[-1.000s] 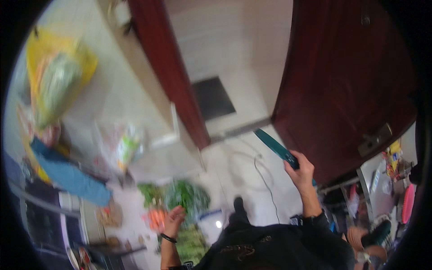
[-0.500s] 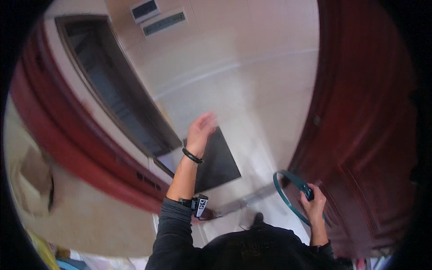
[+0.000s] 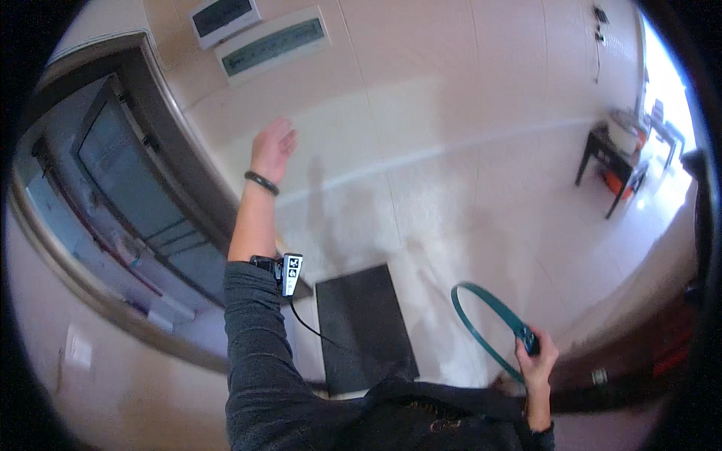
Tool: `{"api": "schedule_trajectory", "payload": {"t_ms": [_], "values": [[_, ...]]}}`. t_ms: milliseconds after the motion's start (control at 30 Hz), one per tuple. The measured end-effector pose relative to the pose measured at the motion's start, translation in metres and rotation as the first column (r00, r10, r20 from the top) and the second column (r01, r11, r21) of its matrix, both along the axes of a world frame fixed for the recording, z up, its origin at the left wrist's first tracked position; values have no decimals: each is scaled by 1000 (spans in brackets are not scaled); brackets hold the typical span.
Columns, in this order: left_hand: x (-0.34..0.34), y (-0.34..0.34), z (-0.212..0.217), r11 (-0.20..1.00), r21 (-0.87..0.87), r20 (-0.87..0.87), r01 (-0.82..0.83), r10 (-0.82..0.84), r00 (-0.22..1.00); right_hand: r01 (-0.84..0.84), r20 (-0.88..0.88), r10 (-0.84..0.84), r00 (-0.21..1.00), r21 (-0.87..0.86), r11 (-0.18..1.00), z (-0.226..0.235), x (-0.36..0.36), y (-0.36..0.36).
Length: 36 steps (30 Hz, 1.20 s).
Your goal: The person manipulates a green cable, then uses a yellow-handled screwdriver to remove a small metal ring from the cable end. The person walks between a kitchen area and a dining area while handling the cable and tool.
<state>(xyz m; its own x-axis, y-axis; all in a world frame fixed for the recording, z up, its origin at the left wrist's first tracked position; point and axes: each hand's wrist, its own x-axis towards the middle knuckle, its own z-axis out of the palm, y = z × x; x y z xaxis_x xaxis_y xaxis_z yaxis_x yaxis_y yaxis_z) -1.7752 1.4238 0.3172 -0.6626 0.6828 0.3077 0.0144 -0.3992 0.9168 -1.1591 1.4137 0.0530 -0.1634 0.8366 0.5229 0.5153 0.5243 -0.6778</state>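
My left hand is raised in front of the pale wall, a dark bracelet round its wrist. Its fingers are loosely extended, slightly curled, and nothing shows in them. A small box-shaped device is strapped to that forearm, and a black cable runs down from it. Low on the right, my right hand is closed on a looped green strap. The strap is flat and stiff, with a dark block where the fingers grip. Part of its lower end is hidden by my hand and clothes.
A dark doormat lies on the pale shiny floor ahead. On the left stands a framed doorway with a glass-panelled door. Two wall panels hang above. A small dark table bearing objects stands at the far right, beside a bright opening.
The view has passed beyond the red doors into the room, and the mat looks closer. My left hand has moved up and left in view; my right hand still grips the green strap.
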Motion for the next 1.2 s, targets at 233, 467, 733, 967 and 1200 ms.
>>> {"api": "schedule_trajectory", "payload": {"t_ms": [233,467,733,967,1200], "values": [[-116,163,81,966,253,66,-48,32,997,134,-63,-139,988,-72,988,32,-31,114],[-220,255,112,898,377,152,-226,180,972,157,61,-153,986,-73,985,16,-99,260],[-258,292,134,774,517,365,-365,186,912,-11,106,15,994,-38,999,28,-158,406],[-252,290,159,724,541,-533,-427,689,491,-15,119,16,993,-12,1000,34,-238,443],[-307,313,167,348,768,-596,-538,697,-398,43,125,-48,991,47,998,29,-277,424]]}}
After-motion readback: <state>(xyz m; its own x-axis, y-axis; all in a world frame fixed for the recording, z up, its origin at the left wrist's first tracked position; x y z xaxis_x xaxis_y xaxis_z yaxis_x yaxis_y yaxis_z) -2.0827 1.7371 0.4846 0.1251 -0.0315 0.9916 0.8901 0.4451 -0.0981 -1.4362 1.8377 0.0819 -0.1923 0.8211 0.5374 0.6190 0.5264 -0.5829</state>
